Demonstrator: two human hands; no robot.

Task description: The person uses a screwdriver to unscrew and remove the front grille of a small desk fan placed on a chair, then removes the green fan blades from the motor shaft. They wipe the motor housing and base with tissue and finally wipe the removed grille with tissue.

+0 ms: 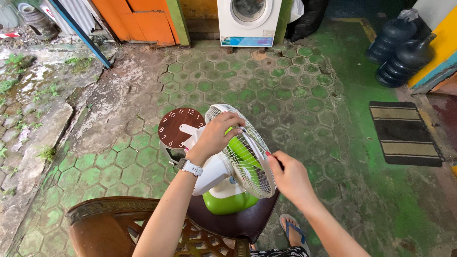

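Note:
A small table fan (223, 176) with a green base, green blades and a white wire grille (245, 154) stands on a dark wooden seat (238, 221). My left hand (216, 135), with a white wristwatch, grips the top rim of the grille. My right hand (288, 173) pinches the grille's right edge with its fingertips. Behind the fan, a round brown clock face (177, 126) with white numerals leans beside it.
A carved wooden chair (102, 223) is at the lower left. Hexagonal green-mossed paving covers the ground. A white washing machine (248, 21) stands at the back, dark water jugs (397, 52) at the upper right, a striped mat (404, 133) on the right. My sandalled foot (293, 231) rests below.

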